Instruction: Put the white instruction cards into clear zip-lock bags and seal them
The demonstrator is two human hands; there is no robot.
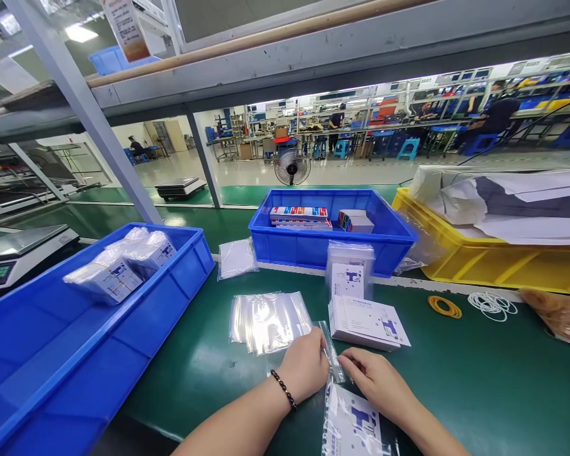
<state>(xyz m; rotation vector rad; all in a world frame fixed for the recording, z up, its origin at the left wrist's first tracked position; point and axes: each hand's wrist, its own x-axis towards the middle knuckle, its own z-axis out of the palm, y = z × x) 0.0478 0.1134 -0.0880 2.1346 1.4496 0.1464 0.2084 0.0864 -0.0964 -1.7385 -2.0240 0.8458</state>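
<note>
My left hand (305,368) and my right hand (379,382) both pinch the open top of a clear plastic bag (335,354) lying on the green table. A white card with blue print (354,424) sits inside the bag, toward me. My left wrist wears a dark bead bracelet. Just beyond my fingers lies a stack of white printed cards (368,322), and to its left a pile of empty clear bags (268,322). One bagged card (348,273) stands upright behind the stack.
A big blue bin (33,354) on the left holds finished bagged cards (118,266). A blue bin (332,244) ahead holds small boxes. A yellow bin (494,266) on the right holds white sheets. Rubber bands (444,306) lie on the table; a scale (9,256) stands far left.
</note>
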